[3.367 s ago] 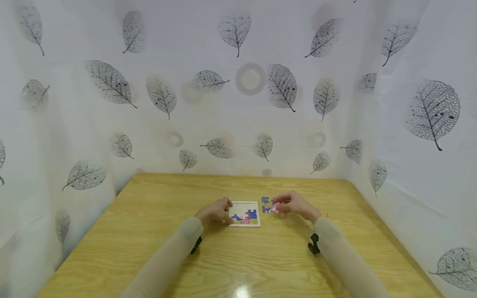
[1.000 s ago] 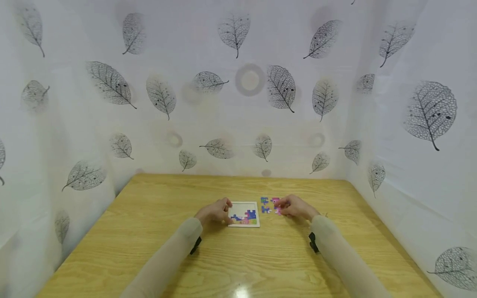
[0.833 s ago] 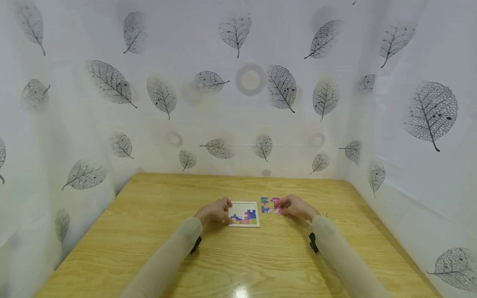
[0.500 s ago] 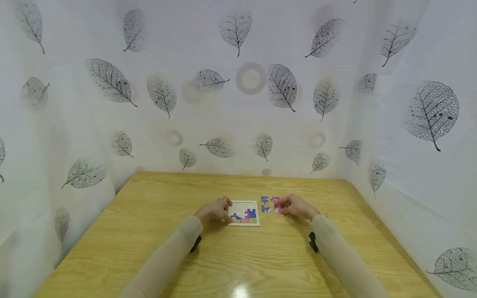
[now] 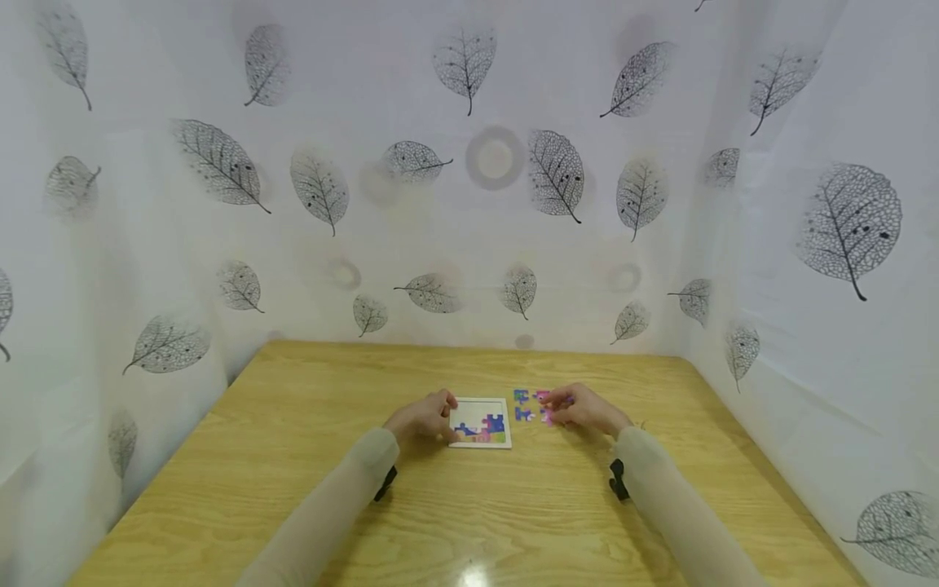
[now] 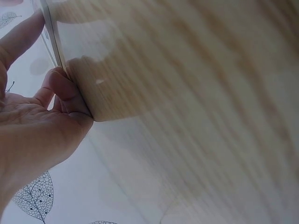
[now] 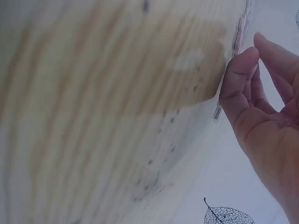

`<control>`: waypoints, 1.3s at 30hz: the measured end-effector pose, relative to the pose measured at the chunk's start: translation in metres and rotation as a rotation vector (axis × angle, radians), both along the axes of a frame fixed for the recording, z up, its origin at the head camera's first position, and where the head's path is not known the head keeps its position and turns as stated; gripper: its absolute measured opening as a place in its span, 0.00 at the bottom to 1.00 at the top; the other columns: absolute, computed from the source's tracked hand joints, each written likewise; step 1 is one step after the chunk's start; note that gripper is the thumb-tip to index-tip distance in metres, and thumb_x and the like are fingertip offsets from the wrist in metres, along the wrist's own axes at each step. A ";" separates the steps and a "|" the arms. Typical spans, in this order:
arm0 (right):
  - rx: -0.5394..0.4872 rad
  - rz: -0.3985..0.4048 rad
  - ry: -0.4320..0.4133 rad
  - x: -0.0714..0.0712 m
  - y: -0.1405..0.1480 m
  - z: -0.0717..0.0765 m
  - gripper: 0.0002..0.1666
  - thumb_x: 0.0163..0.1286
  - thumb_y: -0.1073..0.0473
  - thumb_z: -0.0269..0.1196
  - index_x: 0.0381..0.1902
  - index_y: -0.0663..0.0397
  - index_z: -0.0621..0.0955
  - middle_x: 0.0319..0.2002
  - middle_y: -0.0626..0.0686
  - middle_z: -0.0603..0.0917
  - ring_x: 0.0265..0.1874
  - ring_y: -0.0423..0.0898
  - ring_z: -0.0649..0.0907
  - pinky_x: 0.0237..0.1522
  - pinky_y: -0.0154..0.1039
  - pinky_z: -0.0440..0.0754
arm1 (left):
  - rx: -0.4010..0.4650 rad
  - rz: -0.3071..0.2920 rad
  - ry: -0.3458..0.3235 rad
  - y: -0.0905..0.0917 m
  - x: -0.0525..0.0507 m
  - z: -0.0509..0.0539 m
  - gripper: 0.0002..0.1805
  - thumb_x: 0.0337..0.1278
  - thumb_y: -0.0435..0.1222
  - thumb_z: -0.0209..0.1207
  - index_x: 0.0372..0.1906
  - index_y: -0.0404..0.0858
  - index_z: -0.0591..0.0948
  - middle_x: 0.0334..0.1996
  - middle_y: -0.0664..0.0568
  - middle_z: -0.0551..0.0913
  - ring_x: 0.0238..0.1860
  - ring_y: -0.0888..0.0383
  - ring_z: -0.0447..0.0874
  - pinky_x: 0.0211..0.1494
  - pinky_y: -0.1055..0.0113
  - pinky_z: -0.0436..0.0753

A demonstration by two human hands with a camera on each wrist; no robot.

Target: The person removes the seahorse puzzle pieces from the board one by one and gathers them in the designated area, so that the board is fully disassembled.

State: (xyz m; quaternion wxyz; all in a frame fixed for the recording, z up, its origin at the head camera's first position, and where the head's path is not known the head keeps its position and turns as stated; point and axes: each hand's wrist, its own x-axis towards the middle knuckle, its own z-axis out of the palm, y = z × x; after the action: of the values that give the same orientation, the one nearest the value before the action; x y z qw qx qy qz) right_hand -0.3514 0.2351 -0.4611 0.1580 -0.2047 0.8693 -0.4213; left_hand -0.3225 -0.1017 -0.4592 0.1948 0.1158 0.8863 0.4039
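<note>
Part-hiding puzzle pieces [image 5: 541, 395]: right hand [image 5: 584, 408]

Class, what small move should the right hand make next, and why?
Probably pinch the upper pink piece: the right hand is right at it, the left hand holds the frame, and the frame's upper part is unfilled.

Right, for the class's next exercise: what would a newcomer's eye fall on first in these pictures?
Probably the dark leaf prints spread across the pale backdrop, which fills most of the head view. Next, the white puzzle tray on the wooden table, partly filled with colourful pieces, with the left hand at its left edge. To its right, the right hand is at the blue and pink loose pieces.
</note>
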 end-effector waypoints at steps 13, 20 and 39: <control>-0.077 0.079 -0.061 0.002 -0.018 0.005 0.21 0.66 0.66 0.64 0.56 0.67 0.80 0.52 0.65 0.83 0.40 0.51 0.85 0.42 0.43 0.85 | 0.000 0.003 0.011 0.000 -0.001 -0.002 0.30 0.48 0.31 0.71 0.55 0.35 0.70 0.44 0.45 0.69 0.46 0.50 0.67 0.55 0.54 0.69; -0.065 0.129 -0.036 0.004 -0.040 0.006 0.19 0.65 0.67 0.65 0.54 0.67 0.81 0.47 0.64 0.85 0.37 0.50 0.85 0.39 0.44 0.85 | 0.018 -0.002 0.006 -0.001 -0.001 -0.002 0.28 0.48 0.31 0.71 0.54 0.35 0.70 0.44 0.45 0.69 0.47 0.50 0.67 0.57 0.53 0.69; 0.073 0.169 -0.028 0.002 -0.088 0.004 0.21 0.60 0.67 0.68 0.53 0.56 0.83 0.46 0.53 0.85 0.41 0.45 0.82 0.39 0.38 0.83 | -0.045 0.017 0.013 0.000 -0.002 -0.001 0.29 0.48 0.35 0.72 0.54 0.39 0.71 0.47 0.45 0.72 0.48 0.49 0.69 0.59 0.51 0.70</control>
State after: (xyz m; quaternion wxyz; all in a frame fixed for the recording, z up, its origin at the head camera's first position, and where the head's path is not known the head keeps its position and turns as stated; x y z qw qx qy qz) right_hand -0.3494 0.1467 -0.4568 0.2124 -0.2654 0.8614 -0.3774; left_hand -0.3248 -0.1016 -0.4599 0.1882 0.1066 0.8974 0.3846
